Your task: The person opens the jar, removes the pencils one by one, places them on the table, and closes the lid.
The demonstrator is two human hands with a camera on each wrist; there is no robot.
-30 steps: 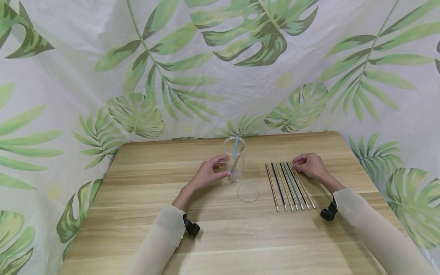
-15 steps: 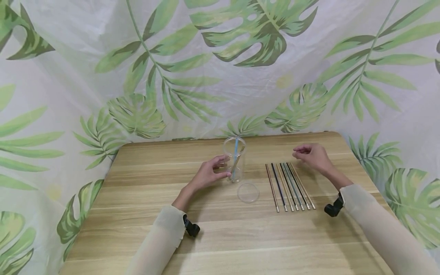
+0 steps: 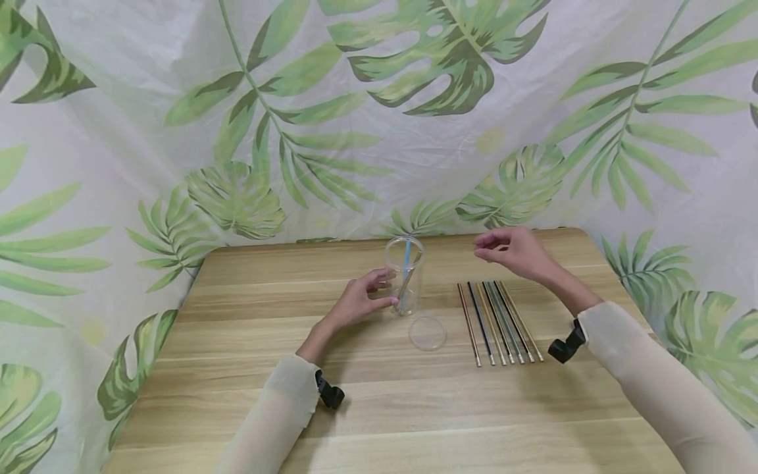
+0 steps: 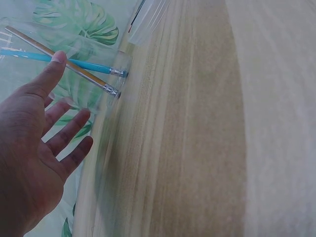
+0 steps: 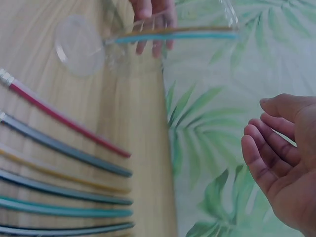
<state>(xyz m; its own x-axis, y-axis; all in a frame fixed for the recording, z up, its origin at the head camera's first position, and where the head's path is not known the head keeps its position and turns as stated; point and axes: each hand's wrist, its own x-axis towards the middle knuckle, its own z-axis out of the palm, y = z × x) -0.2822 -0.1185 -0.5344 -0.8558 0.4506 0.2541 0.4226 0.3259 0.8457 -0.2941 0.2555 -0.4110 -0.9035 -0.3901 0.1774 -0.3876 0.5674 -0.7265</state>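
Observation:
A tall clear plastic cup (image 3: 417,289) stands upright toward the back of the table. Inside it lean a blue pencil (image 4: 94,65) and a gold-brown pencil (image 4: 89,76), metal-banded ends down. My left hand (image 3: 361,293) holds the cup from its left side, thumb across the near wall and fingers spread along the other side. Over the back of the table hovers my right hand (image 3: 516,252), fingers loosely bent and nothing between them. Just in front of it lies a row of several pencils (image 3: 500,322) in different colours, banded ends toward me.
A round clear lid (image 3: 428,332) lies flat between the cup and the pencil row. Behind the wooden table's (image 3: 379,408) back edge hangs a leaf-patterned cloth (image 3: 331,151). Both wrists wear small black cameras.
My right hand has lifted away from the far ends of the pencil row and shifted back and left, carrying nothing. The left hand and the cup have stayed in place.

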